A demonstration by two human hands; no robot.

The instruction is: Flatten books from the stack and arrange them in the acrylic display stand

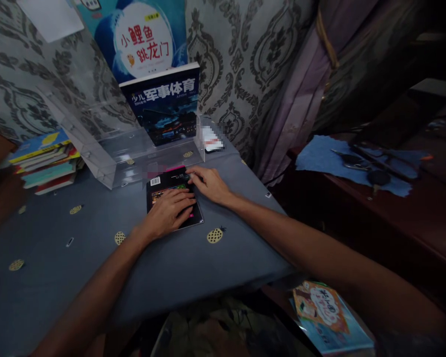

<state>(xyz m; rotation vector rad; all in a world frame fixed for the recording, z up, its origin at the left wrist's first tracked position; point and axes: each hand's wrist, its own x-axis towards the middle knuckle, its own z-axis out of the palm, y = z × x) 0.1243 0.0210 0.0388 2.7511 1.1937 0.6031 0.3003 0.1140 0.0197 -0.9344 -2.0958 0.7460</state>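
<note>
A black book (170, 182) with a barcode and a pink top edge lies on the cloth-covered table, back cover facing up. My left hand (171, 210) rests on its lower half, palm down, fingers stretched flat and pointing right. At the book's upper right edge, my right hand (211, 184) has its thumb and fingers curled in a pinch on the edge. Just behind the book stands a clear acrylic stand (148, 153). It holds an upright dark blue book (167, 109), with a taller blue picture book (144, 39) behind.
Several stacked books (52, 166) sit at the table's left. A phone-like object (212, 139), partly blurred out, lies right of the stand. Beyond the table's right edge, a blue cloth (315, 158) carries keys and small items. More books (330, 317) are low at right.
</note>
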